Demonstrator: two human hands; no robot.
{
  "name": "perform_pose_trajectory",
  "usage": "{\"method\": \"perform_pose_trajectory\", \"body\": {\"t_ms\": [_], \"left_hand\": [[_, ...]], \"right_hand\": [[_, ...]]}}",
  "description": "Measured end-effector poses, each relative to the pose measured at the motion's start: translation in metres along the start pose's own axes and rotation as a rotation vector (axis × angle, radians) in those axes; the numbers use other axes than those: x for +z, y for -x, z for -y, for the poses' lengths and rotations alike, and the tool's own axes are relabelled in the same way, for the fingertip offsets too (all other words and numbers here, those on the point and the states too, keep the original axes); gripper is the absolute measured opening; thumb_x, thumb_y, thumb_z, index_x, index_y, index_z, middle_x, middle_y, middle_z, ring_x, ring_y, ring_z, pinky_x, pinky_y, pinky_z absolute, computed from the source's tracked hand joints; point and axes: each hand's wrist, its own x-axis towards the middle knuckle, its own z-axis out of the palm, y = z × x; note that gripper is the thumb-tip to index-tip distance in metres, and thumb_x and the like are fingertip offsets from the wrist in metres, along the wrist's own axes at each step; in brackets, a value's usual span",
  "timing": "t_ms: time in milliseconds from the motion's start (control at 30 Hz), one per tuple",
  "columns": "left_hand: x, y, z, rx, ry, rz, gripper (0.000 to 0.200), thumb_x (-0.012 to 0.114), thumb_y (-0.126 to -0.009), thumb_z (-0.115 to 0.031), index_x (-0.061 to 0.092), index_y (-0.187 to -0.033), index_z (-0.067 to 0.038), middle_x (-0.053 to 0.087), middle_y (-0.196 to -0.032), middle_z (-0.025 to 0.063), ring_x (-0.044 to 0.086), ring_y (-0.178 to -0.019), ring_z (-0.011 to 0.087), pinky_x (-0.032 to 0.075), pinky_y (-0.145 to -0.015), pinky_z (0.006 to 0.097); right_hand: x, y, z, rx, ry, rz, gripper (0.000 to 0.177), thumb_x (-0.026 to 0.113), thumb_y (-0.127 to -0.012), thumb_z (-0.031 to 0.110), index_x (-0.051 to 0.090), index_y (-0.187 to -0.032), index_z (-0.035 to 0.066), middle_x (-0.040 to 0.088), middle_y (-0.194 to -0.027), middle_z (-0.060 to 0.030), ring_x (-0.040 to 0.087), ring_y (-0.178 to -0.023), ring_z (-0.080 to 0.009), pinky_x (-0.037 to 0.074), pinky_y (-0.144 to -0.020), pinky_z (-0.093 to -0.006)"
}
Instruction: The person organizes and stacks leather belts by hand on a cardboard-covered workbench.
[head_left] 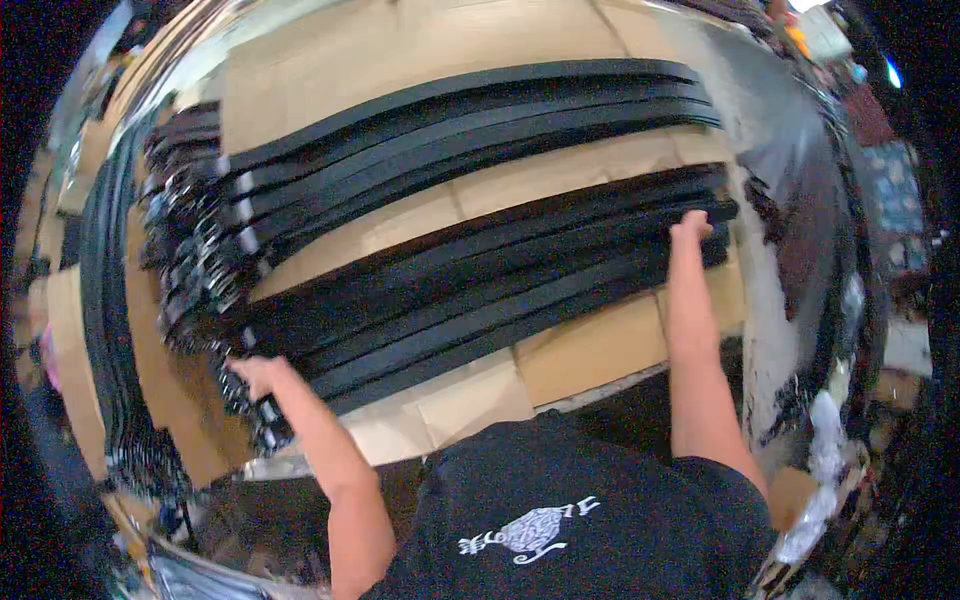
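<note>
Long black belts point(480, 270) lie side by side in a layered stack across the cardboard, with shiny metal buckle ends point(205, 265) bunched at the left. My left hand point(262, 376) is closed at the buckle end of the near stack, its fingertips partly hidden among the dark pieces. At the opposite end, my right hand point(692, 224) has its fingers curled over the belt tips. Both arms reach out with the belts stretched between them. A second stack of black belts point(470, 125) rests farther back, parallel to the first.
Cardboard sheets point(590, 345) cover the work surface. More black straps point(105, 300) hang or lie along the left side. To the right are clear plastic sheeting point(775, 120) and a crumpled plastic strip point(825, 470). Mixed goods crowd the blurred edges.
</note>
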Motion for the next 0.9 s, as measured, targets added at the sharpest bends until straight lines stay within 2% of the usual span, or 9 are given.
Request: {"method": "perform_pose_trajectory", "body": {"t_ms": [67,133,267,533,633,667,733,800,900], "left_hand": [[0.010,0.004,-0.005,-0.346,0.931,-0.030,0.079,0.073,-0.063,-0.015,0.035,-0.131,-0.009,0.058,-0.112,0.0074,0.058,-0.097,0.0224,0.046,-0.085,0.0346],[0.019,0.008,-0.003,-0.488,1.268,-0.024,0.077,0.072,-0.064,-0.017,0.035,-0.131,-0.009,0.058,-0.112,0.0073,0.058,-0.097,0.0226,0.046,-0.084,0.0352],[0.018,0.009,0.000,-0.545,1.402,-0.030,0.072,0.069,-0.067,-0.019,0.036,-0.130,-0.008,0.058,-0.112,0.0071,0.058,-0.097,0.0229,0.046,-0.083,0.0363],[0.018,0.006,0.001,-0.547,1.481,-0.082,0.064,0.064,-0.073,-0.025,0.037,-0.129,-0.007,0.058,-0.111,0.0067,0.058,-0.096,0.0236,0.047,-0.081,0.0386],[0.018,0.005,0.002,-0.551,1.503,-0.100,0.061,0.062,-0.076,-0.027,0.037,-0.128,-0.006,0.058,-0.111,0.0066,0.058,-0.096,0.0239,0.047,-0.081,0.0395],[0.019,0.005,0.003,-0.555,1.503,-0.107,0.061,0.061,-0.076,-0.028,0.038,-0.128,-0.006,0.058,-0.111,0.0065,0.058,-0.096,0.0239,0.047,-0.081,0.0398],[0.018,0.005,0.002,-0.539,1.492,-0.123,0.059,0.060,-0.078,-0.029,0.038,-0.128,-0.006,0.058,-0.111,0.0064,0.058,-0.095,0.0241,0.048,-0.080,0.0403],[0.012,0.008,0.004,-0.487,1.458,-0.171,0.058,0.059,-0.079,-0.030,0.038,-0.127,-0.005,0.058,-0.111,0.0063,0.058,-0.095,0.0243,0.048,-0.080,0.0409],[0.000,0.021,0.015,-0.520,1.642,-0.065,0.062,0.062,-0.076,-0.036,0.040,-0.125,-0.004,0.056,-0.112,0.0118,0.057,-0.097,0.0284,0.046,-0.082,0.0432]], "right_hand": [[0.001,0.026,0.016,-0.147,0.059,-0.061,0.047,0.044,-0.085,0.015,0.036,-0.126,-0.006,0.045,-0.125,-0.0226,0.052,-0.104,-0.0351,0.046,-0.088,-0.0436],[0.003,0.033,0.020,-0.285,0.144,-0.138,0.050,0.043,-0.086,0.016,0.032,-0.129,-0.007,0.039,-0.131,-0.0241,0.045,-0.114,-0.0357,0.038,-0.097,-0.0420],[0.005,0.056,0.028,-0.501,0.149,-0.222,0.055,0.043,-0.086,0.017,0.028,-0.132,-0.008,0.033,-0.135,-0.0252,0.037,-0.122,-0.0355,0.030,-0.104,-0.0383],[0.003,0.019,0.042,-0.005,0.234,0.189,0.068,0.048,-0.076,0.009,0.023,-0.139,0.007,0.041,-0.131,-0.0161,0.044,-0.116,-0.0293,0.035,-0.098,-0.0393],[0.003,0.029,0.038,-0.041,0.168,0.089,0.070,0.054,-0.070,0.006,0.030,-0.136,0.002,0.040,-0.132,-0.0163,0.043,-0.118,-0.0317,0.035,-0.097,-0.0394],[0.003,-0.023,-0.001,-0.052,0.247,0.155,0.070,0.056,-0.070,0.008,0.030,-0.135,0.000,0.040,-0.132,-0.0163,0.045,-0.115,-0.0309,0.039,-0.093,-0.0409],[0.004,-0.005,0.021,-0.137,0.401,0.349,0.061,0.060,-0.069,0.014,0.041,-0.125,-0.003,0.047,-0.122,-0.0186,0.049,-0.110,-0.0305,0.042,-0.089,-0.0452],[0.016,-0.018,0.008,-0.437,0.934,-0.152,0.054,0.064,-0.068,0.023,0.051,-0.109,-0.009,0.053,-0.110,-0.0266,0.054,-0.102,-0.0377,0.045,-0.087,-0.0426],[-0.009,0.072,0.023,-0.406,0.583,0.235,0.057,0.068,-0.073,0.026,0.049,-0.111,-0.013,0.054,-0.115,-0.0265,0.057,-0.100,-0.0364,0.045,-0.086,-0.0389]]}}
